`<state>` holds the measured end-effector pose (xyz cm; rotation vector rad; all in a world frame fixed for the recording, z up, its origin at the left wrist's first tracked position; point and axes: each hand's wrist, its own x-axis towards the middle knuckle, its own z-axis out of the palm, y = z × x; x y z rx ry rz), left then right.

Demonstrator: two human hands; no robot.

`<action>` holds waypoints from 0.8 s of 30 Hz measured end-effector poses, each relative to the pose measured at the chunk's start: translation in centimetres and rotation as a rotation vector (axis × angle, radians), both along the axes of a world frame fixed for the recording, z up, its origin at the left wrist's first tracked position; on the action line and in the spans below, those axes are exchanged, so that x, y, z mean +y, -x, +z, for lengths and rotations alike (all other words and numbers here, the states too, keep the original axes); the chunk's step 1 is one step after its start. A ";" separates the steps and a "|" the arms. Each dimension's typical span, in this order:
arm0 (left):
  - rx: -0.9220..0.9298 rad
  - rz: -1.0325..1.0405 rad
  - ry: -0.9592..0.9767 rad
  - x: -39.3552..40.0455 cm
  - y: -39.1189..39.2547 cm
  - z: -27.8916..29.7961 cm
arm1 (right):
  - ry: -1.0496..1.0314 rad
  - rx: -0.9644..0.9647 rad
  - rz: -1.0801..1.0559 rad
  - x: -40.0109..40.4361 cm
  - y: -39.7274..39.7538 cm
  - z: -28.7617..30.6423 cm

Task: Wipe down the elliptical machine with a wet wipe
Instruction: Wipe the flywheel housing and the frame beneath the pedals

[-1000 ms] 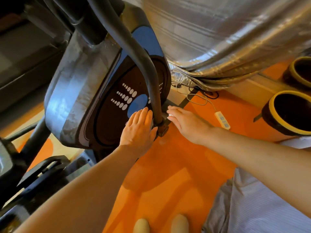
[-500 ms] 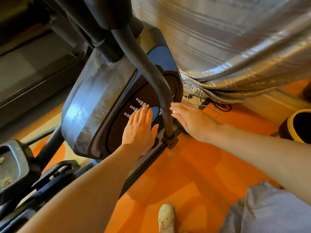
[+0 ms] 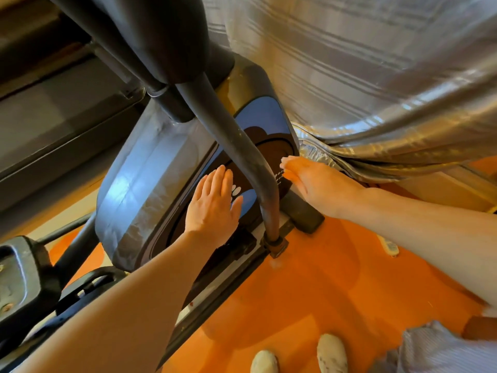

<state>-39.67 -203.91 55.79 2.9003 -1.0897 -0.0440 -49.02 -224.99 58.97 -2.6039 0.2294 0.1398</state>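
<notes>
The elliptical machine's grey and blue flywheel housing (image 3: 150, 184) fills the middle, with a dark curved bar (image 3: 242, 146) running down in front of it to a bracket on the base rail. My left hand (image 3: 215, 208) lies flat on the housing's dark round panel, left of the bar, fingers stretched out and nothing visible under it. My right hand (image 3: 317, 184) reaches past the right side of the bar, fingers straight and pressed to the housing's edge. The wet wipe cannot be made out; a pale sliver at my right fingertips may be it.
A silver cover (image 3: 376, 76) hangs close on the right, touching the housing. A black pedal (image 3: 24, 278) sits at lower left. Another dark machine (image 3: 53, 117) stands at left. My shoes (image 3: 332, 354) stand on the orange floor (image 3: 309, 292). A white corded switch (image 3: 388, 246) lies under my right forearm.
My right hand has slid up from the base rail onto the housing's edge behind the bar. The left hand stayed flat on the round panel. My view has moved closer and higher.
</notes>
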 end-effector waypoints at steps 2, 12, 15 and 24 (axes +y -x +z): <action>0.004 0.061 0.018 -0.4 -0.8 -0.1 | -0.026 -0.007 0.026 -1.0 -1.1 -0.1; 0.035 0.207 0.000 -3.7 -2.0 -0.3 | -0.122 -0.040 0.177 -5.8 -5.4 0.7; 0.107 0.184 0.081 -4.1 -2.7 -0.1 | -0.121 -0.115 0.222 -6.9 -6.4 0.8; -0.024 0.336 0.165 -1.4 -5.5 -1.5 | -0.040 -0.263 0.434 -6.0 -11.5 1.0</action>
